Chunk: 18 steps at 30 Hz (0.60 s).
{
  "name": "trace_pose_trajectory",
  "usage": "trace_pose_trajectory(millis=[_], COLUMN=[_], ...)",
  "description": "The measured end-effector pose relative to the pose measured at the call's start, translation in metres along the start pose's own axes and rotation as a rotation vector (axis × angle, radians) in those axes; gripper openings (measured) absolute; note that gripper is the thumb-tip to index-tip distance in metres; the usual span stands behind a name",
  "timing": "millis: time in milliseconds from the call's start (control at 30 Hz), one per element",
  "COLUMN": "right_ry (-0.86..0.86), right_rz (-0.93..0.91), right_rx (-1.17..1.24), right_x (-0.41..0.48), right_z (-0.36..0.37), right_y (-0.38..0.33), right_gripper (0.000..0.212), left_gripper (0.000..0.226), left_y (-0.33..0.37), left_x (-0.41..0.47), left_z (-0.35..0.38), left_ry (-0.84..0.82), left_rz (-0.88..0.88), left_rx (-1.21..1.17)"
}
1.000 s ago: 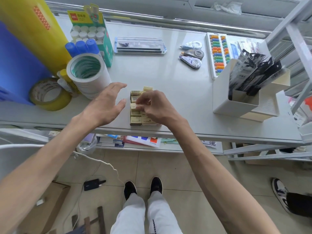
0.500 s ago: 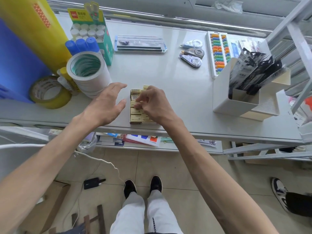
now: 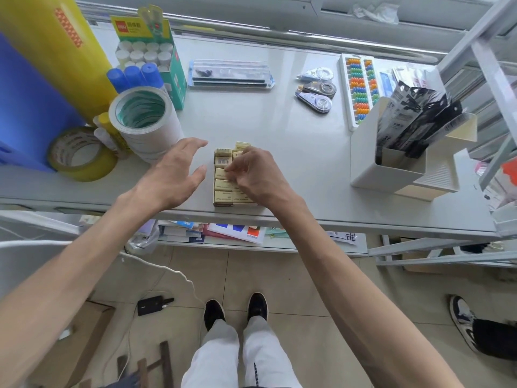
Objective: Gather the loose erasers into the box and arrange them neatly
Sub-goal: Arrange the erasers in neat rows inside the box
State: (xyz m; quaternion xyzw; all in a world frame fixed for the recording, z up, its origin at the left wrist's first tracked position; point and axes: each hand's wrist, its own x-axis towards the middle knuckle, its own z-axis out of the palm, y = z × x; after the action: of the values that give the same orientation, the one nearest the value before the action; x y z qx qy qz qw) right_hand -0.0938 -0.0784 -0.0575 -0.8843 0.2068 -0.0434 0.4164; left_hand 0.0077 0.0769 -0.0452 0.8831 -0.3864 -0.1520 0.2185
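Little moved, right hand (image 3: 253,176) curled on erasers (image 3: 223,186), left hand (image 3: 171,175) spread

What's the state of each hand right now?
Left hand: open, fingers spread, holding nothing, beside the box.
Right hand: fingers curled, pinching an eraser in the box.

— Was it bright?
— Bright and even; diffuse light lay on the white table (image 3: 279,121), with a pale sheen towards its far side.
— Shadows?
— Only faint, soft ones under the left hand (image 3: 170,175) and beside the tape roll (image 3: 158,142).
— Sharp?
— In the centre, yes: a barcode on one eraser (image 3: 223,163) showed. Towards the edges the shelf frame (image 3: 475,32) bowed, and the near forearms looked soft.
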Motion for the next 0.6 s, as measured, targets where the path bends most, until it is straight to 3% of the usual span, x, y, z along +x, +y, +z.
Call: trace_pose_trajectory(millis=[133, 233, 433, 600], right_ry=[-0.034, -0.117, 0.208, 0.135], right_rz=[0.013, 0.005, 0.048, 0.062], right_rx=[-0.016, -0.042, -0.042, -0.107], right_x=[-0.001, 0.001, 0.008, 0.003], right_z=[-0.006, -0.013, -0.029, -0.037], right_y=[-0.002, -0.003, 0.005, 0.013], right_gripper=[0.008, 0.029, 0.033, 0.025], left_gripper=[0.050, 0.051, 0.052, 0.051], left_y=[0.003, 0.005, 0.004, 0.005], left_x=[0.000, -0.001, 0.000, 0.003], left_z=[0.000, 0.000, -0.002, 0.000], left_ry=[0.001, 0.003, -0.008, -0.006], left_rz=[0.003, 0.005, -0.008, -0.003], left_rx=[-0.009, -0.001, 0.000, 0.000])
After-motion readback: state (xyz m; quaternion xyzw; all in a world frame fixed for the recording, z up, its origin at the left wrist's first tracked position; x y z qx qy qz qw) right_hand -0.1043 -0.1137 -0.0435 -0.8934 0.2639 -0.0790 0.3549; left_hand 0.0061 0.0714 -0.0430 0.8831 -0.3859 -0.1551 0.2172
